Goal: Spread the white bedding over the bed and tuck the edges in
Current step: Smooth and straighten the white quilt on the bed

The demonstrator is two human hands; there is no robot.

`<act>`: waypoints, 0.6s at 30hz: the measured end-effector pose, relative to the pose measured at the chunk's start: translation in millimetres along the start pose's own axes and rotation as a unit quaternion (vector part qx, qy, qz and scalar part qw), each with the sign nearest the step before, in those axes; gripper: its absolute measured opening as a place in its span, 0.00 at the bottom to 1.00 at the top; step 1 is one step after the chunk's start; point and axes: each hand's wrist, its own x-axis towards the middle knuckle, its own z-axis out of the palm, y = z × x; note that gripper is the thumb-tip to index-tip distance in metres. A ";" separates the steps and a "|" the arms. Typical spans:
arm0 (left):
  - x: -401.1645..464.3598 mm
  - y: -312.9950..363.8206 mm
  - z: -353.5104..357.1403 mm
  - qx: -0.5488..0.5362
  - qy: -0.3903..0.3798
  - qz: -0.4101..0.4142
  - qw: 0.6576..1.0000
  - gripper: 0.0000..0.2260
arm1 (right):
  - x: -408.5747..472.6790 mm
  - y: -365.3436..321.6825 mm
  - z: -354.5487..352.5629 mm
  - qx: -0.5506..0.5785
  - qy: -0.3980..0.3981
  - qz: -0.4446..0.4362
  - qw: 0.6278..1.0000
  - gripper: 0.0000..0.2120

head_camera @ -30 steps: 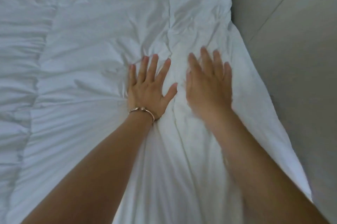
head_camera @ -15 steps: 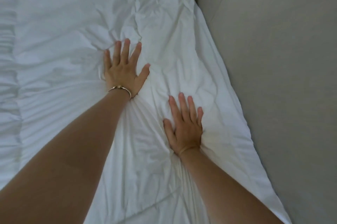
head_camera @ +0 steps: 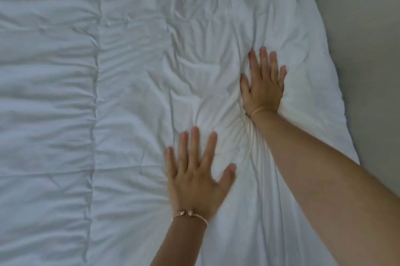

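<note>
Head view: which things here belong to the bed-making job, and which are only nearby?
Belong to the job:
white bedding
left hand, flat on it
right hand, pressing it

Only nearby:
bracelet on the left wrist
grey floor beside the bed

White bedding, a rose-gold bracelet, and a plain grey floor.

Two hands, the left hand and the right hand, lie flat on one white bedding. One bracelet circles the left wrist.
</note>
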 end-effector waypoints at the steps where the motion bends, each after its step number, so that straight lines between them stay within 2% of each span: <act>1: 3.6 -0.3 6.0 0.010 0.007 -0.006 1.000 0.33 | -0.7 0.2 -1.3 -0.007 0.001 -0.004 1.000 0.31; 6: 11.2 -5.2 25.5 0.020 0.005 -0.013 1.000 0.33 | -10.4 -5.6 -16.1 -0.026 0.011 -0.004 1.000 0.29; 9: 13.2 -6.6 27.7 0.020 0.016 -0.013 1.000 0.32 | -50.5 -12.7 -30.5 -0.024 -0.017 0.023 0.999 0.27; 13: 14.6 -7.6 26.6 0.028 0.032 -0.006 0.999 0.32 | -177.9 -19.6 -58.7 -0.003 -0.100 0.024 0.995 0.29; 16: 9.2 -6.5 24.0 0.006 0.047 0.007 0.999 0.32 | -300.9 -16.6 -77.9 -0.010 -0.100 0.035 0.994 0.31; 18: 14.5 -6.8 19.1 -0.004 0.041 0.005 0.999 0.33 | -352.5 -12.0 -77.3 -0.016 -0.107 0.049 0.993 0.30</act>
